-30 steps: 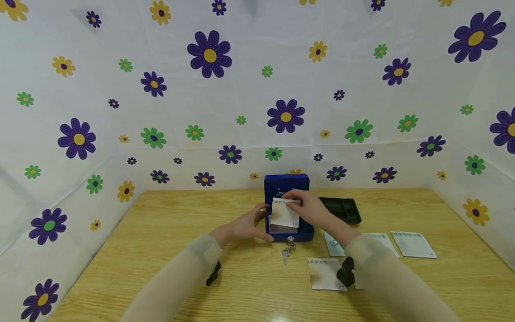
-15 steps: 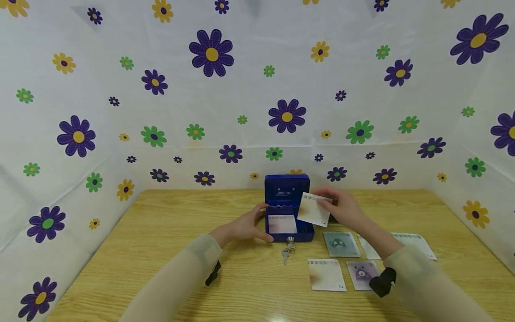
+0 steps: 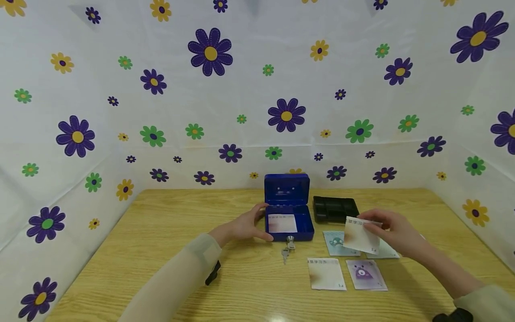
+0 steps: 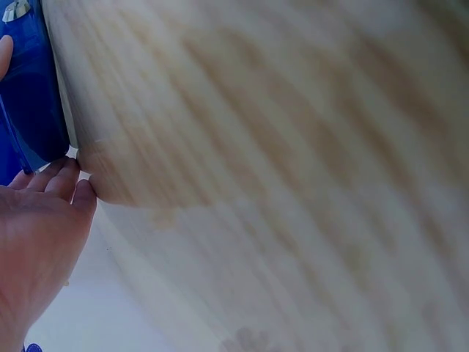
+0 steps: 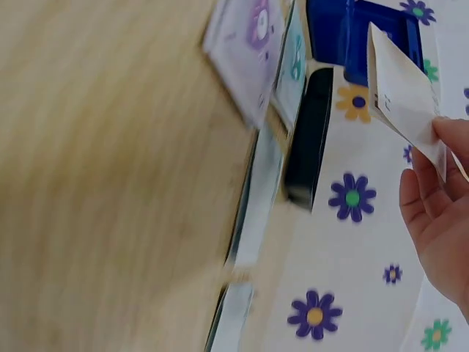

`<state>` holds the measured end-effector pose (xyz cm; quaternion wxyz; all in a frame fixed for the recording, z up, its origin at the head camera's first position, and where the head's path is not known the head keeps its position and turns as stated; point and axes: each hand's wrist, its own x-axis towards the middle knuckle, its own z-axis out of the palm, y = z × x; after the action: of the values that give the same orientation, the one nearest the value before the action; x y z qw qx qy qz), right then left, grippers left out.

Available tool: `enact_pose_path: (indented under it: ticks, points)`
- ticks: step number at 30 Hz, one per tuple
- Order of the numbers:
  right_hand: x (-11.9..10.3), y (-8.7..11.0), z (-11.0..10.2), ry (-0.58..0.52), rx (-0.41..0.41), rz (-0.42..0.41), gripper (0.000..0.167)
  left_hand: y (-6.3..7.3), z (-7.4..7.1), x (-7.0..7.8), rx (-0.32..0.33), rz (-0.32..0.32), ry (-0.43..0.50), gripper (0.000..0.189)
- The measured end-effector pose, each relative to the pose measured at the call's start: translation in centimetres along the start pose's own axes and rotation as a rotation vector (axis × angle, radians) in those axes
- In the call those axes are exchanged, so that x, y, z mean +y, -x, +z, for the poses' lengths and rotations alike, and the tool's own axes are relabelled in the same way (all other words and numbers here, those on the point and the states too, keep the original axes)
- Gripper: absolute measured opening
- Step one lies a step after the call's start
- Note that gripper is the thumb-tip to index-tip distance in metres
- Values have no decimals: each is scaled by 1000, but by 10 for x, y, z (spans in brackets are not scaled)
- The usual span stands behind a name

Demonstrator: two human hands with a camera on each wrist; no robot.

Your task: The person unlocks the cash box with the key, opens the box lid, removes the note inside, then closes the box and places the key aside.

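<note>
Right fingers (image 3: pixel 376 215) pinch white card (image 3: pixel 359 240) | left fingers (image 3: pixel 259 209) grip blue box (image 3: pixel 304 222) | black tray (image 3: pixel 335 208) behind | teal card (image 3: pixel 333 244) partly covered

**Pale sleeves, black fittings at both arms**

Your left sleeve (image 3: pixel 173 273) is plain pale cream, ending in a cuff (image 3: pixel 205 248) tinged grey-green. Your right sleeve (image 3: pixel 488 304), partly out of view, is similarly pale. A small, angular black fitting (image 3: pixel 213 273) shows beside the left one; a second black fitting (image 3: pixel 454 315), rounded on top, shows beside the right. Your left hand (image 3: pixel 243 223) and right hand (image 3: pixel 388 228) are bare.
</note>
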<state>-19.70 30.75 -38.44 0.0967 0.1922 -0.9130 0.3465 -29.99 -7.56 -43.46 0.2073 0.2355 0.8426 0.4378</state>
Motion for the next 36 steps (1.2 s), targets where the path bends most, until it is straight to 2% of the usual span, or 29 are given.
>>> enact_pose_path:
  ticks: [6, 12, 20, 27, 32, 36]
  points:
    - [14, 25, -14, 24, -32, 5, 16, 0, -1, -2, 7, -6, 10, 99]
    - [32, 38, -29, 59, -86, 1, 17, 1, -1, -1, 10, -1, 18, 98]
    - [53, 50, -45, 108, -225, 45, 14, 2, -1, 0, 5, -5, 14, 98]
    - [64, 57, -43, 148, -299, 127, 13, 1, -1, 2, -2, -2, 12, 97]
    - [70, 61, -37, 137, -332, 138, 11, 1, 0, 1, -7, -4, 13, 98]
    - [72, 63, -33, 131, -349, 111, 10, 1, 0, 1, -5, -10, 9, 98]
